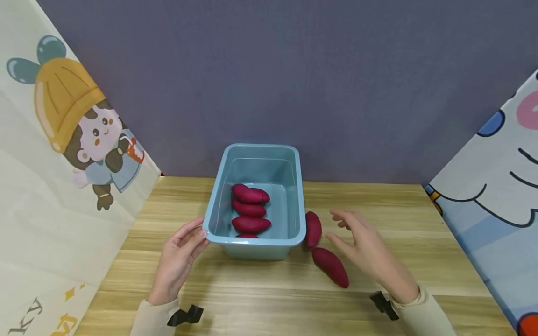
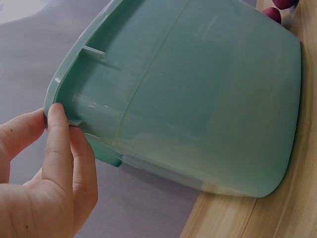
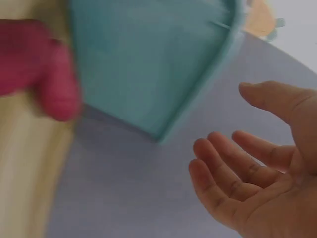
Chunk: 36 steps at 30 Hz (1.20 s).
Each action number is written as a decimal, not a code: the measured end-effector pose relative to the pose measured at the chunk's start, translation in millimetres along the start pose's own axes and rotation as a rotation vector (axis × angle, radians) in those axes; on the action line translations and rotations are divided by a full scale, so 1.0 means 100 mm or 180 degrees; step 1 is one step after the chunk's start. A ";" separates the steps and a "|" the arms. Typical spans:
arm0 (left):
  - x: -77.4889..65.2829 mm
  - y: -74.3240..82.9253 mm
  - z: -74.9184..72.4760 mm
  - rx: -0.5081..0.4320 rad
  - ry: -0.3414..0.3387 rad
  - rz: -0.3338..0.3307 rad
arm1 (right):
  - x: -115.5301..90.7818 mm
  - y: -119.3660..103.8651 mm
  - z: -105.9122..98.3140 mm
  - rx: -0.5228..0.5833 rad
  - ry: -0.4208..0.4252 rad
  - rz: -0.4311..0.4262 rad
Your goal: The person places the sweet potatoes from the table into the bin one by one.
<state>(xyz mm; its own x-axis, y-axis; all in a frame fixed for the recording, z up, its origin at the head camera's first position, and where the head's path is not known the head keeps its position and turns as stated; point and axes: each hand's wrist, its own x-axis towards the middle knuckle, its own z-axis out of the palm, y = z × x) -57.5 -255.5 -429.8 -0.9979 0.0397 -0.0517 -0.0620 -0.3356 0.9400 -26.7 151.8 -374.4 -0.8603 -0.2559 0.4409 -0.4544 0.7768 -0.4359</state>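
While the left hand [image 1: 178, 261] pinches the blue bin [image 1: 257, 253] at its near-left rim corner, the right hand [image 1: 370, 247] hovers beside two loose sweet potatoes [image 1: 313, 228] [image 1: 331, 267] on the table [image 1: 252, 298], its fingers parted, slightly bent and grasping nothing. More sweet potatoes [image 1: 251, 225] lie in a row inside the bin. The step appears to be reaching for a loose one, and lifting it would call for closing thumb and fingers around its middle.

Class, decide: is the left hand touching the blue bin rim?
Touching: the left wrist view shows the left hand pinching the blue bin rim, no gap visible.
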 end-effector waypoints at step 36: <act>0.00 0.01 0.01 0.0014 0.0033 -0.0072 | -1.03 0.59 0.76 0.0848 -0.0166 0.1577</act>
<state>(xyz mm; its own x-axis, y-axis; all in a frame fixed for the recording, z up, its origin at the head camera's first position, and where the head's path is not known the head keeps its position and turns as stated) -57.9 -255.2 -429.0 -0.9964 0.0376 -0.0764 -0.0846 -0.3305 0.9400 17.7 180.2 -505.2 -0.9929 0.0690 0.0968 -0.0302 0.6410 -0.7670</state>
